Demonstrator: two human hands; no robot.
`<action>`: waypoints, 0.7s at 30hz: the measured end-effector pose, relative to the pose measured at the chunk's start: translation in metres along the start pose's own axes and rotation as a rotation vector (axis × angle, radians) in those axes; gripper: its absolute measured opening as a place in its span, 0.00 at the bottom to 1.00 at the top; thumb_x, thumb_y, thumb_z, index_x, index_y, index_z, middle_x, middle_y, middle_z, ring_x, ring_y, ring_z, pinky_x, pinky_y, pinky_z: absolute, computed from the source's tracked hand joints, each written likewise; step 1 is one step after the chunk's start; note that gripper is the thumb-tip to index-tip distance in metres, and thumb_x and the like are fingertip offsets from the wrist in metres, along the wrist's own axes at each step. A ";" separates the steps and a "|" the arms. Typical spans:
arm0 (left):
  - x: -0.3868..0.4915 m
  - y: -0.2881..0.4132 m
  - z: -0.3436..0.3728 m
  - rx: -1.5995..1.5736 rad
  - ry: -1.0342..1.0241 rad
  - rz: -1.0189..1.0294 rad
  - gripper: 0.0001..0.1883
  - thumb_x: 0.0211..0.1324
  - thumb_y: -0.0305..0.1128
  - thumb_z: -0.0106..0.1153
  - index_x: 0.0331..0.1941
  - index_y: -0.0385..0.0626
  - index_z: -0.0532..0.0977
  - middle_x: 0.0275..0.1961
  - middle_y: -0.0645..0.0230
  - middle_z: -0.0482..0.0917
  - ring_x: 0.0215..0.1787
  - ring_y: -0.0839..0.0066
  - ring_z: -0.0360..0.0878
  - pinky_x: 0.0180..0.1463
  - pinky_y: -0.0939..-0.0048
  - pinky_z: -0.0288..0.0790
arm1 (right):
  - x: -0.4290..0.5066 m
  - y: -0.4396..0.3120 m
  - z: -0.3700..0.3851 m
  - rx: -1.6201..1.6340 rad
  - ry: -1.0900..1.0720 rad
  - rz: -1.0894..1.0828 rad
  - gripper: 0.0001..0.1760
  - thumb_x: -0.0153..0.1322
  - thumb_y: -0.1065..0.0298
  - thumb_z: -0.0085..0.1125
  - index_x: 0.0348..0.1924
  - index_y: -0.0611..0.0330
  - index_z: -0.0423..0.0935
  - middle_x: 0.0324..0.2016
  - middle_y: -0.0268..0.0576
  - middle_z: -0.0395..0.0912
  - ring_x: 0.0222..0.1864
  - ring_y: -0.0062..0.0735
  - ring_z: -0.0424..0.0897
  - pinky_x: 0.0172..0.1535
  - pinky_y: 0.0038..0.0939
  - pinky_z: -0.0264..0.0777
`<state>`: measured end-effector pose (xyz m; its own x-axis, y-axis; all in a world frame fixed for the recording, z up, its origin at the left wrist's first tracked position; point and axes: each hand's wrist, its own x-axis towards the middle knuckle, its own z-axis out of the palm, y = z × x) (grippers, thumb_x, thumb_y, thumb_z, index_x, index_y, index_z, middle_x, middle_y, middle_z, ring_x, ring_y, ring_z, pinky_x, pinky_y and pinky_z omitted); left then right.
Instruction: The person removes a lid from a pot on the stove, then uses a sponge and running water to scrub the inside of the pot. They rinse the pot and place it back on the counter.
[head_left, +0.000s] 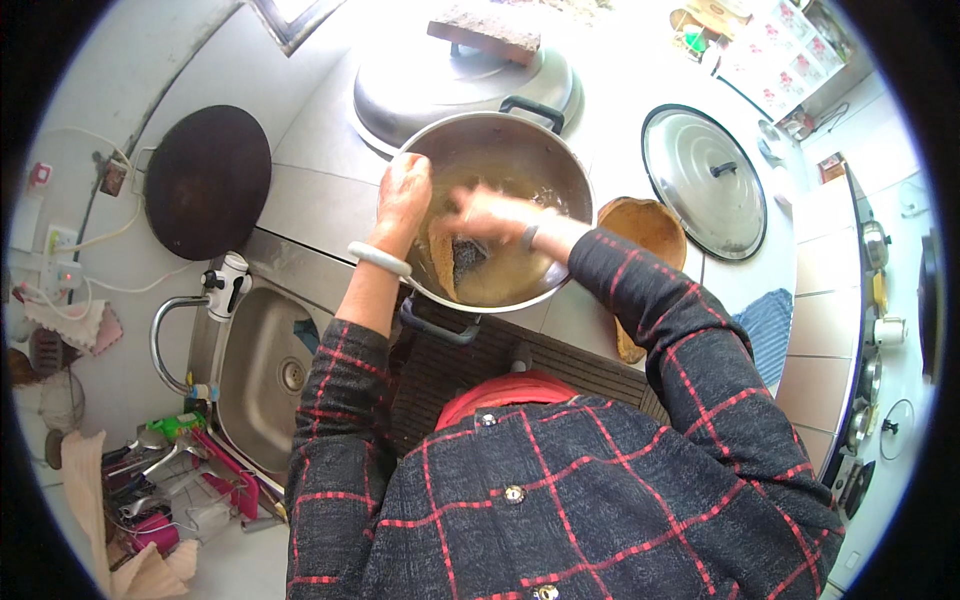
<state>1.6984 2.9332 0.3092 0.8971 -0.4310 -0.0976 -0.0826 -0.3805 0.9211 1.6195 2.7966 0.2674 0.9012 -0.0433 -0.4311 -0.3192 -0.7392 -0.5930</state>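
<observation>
A deep metal pot (525, 277) with two black side handles holds murky yellowish water. My left hand (407, 187), with a pale bangle at the wrist, is closed over the pot's left rim. Inside the pot, my right hand (484, 214) is blurred by motion above the water; whether it grips anything cannot be made out. Just below its fingers lie a yellowish-brown piece (443, 262), perhaps a loofah or cloth, and a dark grey mesh-like scrubber (470, 253), partly in the water.
Left of me is a steel sink (255, 405) with a faucet (161, 322). A domed lid (457, 90) bearing a brick (484, 34) stands behind the pot. At right are a gourd ladle (645, 229), a round lid (705, 180) and a blue cloth (766, 330).
</observation>
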 end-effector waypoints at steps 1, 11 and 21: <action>0.001 -0.003 -0.007 0.285 0.097 0.160 0.17 0.67 0.35 0.48 0.52 0.35 0.74 0.45 0.48 0.82 0.40 0.55 0.82 0.49 0.59 0.75 | -0.005 -0.011 0.016 -0.210 -0.018 -0.184 0.41 0.63 0.45 0.64 0.62 0.61 0.67 0.53 0.73 0.71 0.60 0.60 0.72 0.55 0.43 0.74; -0.017 -0.042 -0.016 0.844 0.341 0.351 0.20 0.56 0.25 0.52 0.54 0.33 0.70 0.58 0.48 0.71 0.61 0.49 0.69 0.63 0.51 0.65 | 0.056 0.000 0.017 -0.883 0.638 -1.107 0.15 0.65 0.66 0.54 0.44 0.57 0.78 0.46 0.47 0.76 0.50 0.39 0.75 0.49 0.38 0.72; -0.012 -0.074 -0.015 0.018 0.200 0.083 0.17 0.61 0.23 0.47 0.54 0.37 0.73 0.47 0.53 0.82 0.48 0.64 0.80 0.54 0.64 0.71 | -0.042 0.080 0.012 -0.924 -0.105 -0.006 0.16 0.69 0.60 0.53 0.43 0.61 0.80 0.45 0.49 0.77 0.52 0.46 0.74 0.53 0.53 0.69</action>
<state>1.6999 2.9790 0.2479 0.9550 -0.2911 0.0565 -0.1657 -0.3658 0.9158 1.5525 2.7479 0.2298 0.8564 -0.0097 -0.5162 0.0867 -0.9829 0.1623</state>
